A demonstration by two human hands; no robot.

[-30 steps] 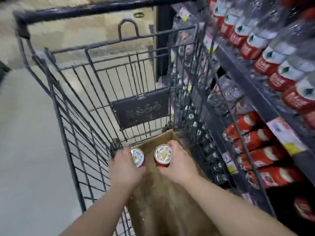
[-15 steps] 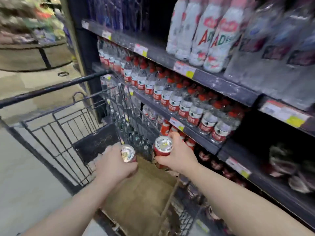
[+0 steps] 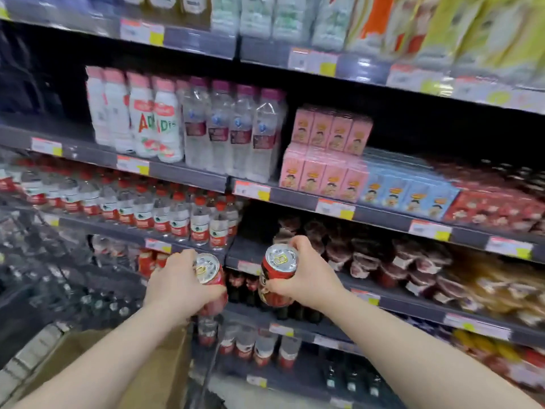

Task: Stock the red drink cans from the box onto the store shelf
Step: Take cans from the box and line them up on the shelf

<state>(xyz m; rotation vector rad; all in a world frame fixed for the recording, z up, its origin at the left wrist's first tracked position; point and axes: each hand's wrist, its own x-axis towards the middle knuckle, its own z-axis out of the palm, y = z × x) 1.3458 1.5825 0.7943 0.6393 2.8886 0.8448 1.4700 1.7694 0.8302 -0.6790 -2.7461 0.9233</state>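
At 9 o'clock of the view the wire cart point(image 3: 44, 261) is a dark blur, and at 7 o'clock the brown cardboard box point(image 3: 153, 376) lies under the left forearm. The store shelf point(image 3: 383, 215) fills the rest of the view. Red-capped water bottles point(image 3: 141, 208) stand in a row at 9 o'clock, with white milk-drink bottles point(image 3: 141, 119) one level above them at 11 o'clock. Pink cartons point(image 3: 324, 154) sit near the centre, and blue cartons point(image 3: 413, 196) are just beside them at 3 o'clock. Behind the hands runs a dark rail with price tags, and small dark bottles point(image 3: 244, 287) show in the gap between the two cans. Dark red wrapped packs point(image 3: 368, 255) crowd the level toward 3 o'clock of the right hand. The left hand point(image 3: 177, 286) wraps its fingers tightly round the body of the left red can point(image 3: 211, 278), which lies at 3 o'clock of the palm, tilted with its silver lid toward the camera. The right hand point(image 3: 303, 278) grips the right red can point(image 3: 277, 276), fingers curled over the top rim and thumb across the lower body. This can sits at 9 o'clock of the palm, also tilted lid-up toward the camera. The two cans are near each other but apart, both in front of the shelf rail and not resting on any level.
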